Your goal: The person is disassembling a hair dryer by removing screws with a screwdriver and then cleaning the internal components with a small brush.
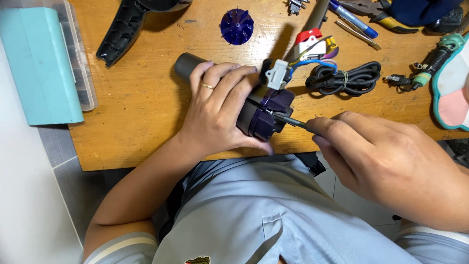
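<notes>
Both hands busy: left hand (pixel 220 110) clamped round the motor housing (pixel 266 115), right hand (pixel 386 161) pinching a screwdriver (pixel 293 122) that might slip off sideways.

Count: 2 hands, left hand (pixel 215 110) and right hand (pixel 386 161). 1 screwdriver (pixel 293 122), 1 dark motor housing (pixel 264 115), 1 blue fan impeller (pixel 237 26), 1 coiled black cord (pixel 344 77), 1 black handle shell (pixel 122 29), 1 teal box (pixel 41 63), 1 blue pen (pixel 352 18), 1 wooden table (pixel 141 98).
</notes>
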